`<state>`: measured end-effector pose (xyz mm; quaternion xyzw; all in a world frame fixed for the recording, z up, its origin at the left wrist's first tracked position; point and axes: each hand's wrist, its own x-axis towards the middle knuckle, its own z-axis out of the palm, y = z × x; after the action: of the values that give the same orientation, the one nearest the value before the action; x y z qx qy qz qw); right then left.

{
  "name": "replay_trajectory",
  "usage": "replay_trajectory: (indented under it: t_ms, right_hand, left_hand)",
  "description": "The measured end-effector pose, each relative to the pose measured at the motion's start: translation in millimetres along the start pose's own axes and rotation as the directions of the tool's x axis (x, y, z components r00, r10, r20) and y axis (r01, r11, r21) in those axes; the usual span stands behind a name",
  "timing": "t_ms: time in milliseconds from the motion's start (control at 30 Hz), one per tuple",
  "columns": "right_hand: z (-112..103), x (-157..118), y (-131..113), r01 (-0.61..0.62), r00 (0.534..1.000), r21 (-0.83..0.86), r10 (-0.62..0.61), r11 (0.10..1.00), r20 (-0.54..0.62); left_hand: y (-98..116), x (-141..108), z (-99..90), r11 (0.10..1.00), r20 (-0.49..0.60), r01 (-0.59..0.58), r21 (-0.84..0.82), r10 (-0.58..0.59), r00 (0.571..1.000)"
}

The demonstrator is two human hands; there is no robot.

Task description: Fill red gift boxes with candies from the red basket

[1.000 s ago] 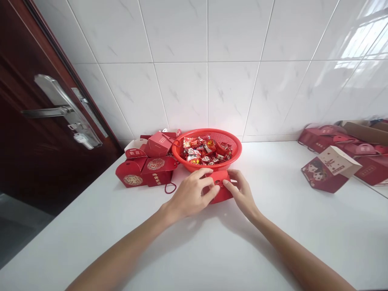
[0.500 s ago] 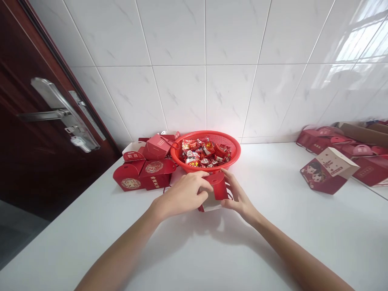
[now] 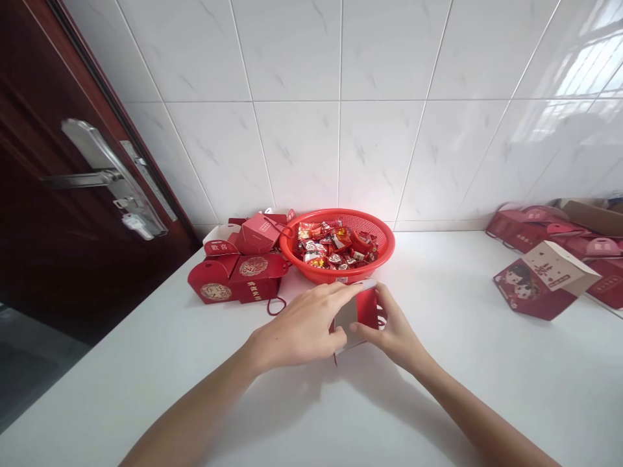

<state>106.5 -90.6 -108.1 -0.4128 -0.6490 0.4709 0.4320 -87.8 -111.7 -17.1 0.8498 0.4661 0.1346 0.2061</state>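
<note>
Between my two hands, on the white table, stands a small red and white paper box [image 3: 348, 319], partly covered by my fingers. My left hand [image 3: 311, 319] grips its left side, with the fingers stretched over the far top edge and the thumb on the near side. My right hand [image 3: 392, 327] grips the right side, thumb on the near top part and fingers behind. Dark red cord loops show at the box's right side. Just behind the box is a red plastic basket [image 3: 292, 256] holding several wrapped candies [image 3: 335, 246].
Several red boxes [image 3: 257, 269] are piled left of the basket. On the right stands a red and cream box [image 3: 538, 285], with more red boxes [image 3: 520, 227] behind it. A tiled wall [image 3: 302, 155] backs the table [image 3: 160, 363]; a dark door is at left.
My left hand has moved right, its fingers now stretched across the far top of the box. The red flap that stood up there is now mostly covered. The view has shifted slightly.
</note>
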Motion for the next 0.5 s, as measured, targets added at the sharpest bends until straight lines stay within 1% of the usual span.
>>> replay_trajectory:
  t_ms: [67, 167, 233, 300, 400, 500]
  right_hand:
    - [-2.0, 0.6, -1.2, -0.001, 1.0, 0.017, 0.002, 1.0, -0.019]
    - [-6.4, 1.4, -6.5, -0.008, 1.0, 0.124, 0.009, 0.992, -0.011]
    - [-9.9, 2.1, -11.1, -0.044, 0.999, 0.219, 0.05, 0.975, -0.023]
    - [-13.2, 3.3, -14.4, -0.096, 0.992, 0.3, 0.117, 0.949, -0.055]
    - [-15.9, 6.0, -14.8, -0.169, 0.969, 0.36, 0.221, 0.918, -0.109]
    - [-14.6, 8.0, -10.2, -0.215, 0.95, 0.378, 0.282, 0.9, -0.131]
  left_hand:
    - [-2.1, -0.1, -0.8, 0.999, 0.003, -0.02, -0.025, 0.02, 1.0]
    - [-8.1, 1.6, -7.3, 0.996, -0.008, -0.034, -0.081, 0.033, 0.999]
    - [-14.1, 3.4, -13.6, 0.994, -0.012, -0.016, -0.112, 0.015, 1.0]
    - [-21.6, 5.5, -19.7, 0.988, -0.006, 0.0, -0.153, -0.001, 1.0]
    - [-34.7, 8.9, -26.2, 0.975, 0.05, 0.033, -0.22, -0.023, 0.999]
    - [-46.1, 12.9, -29.0, 0.966, 0.122, 0.075, -0.249, -0.045, 0.991]
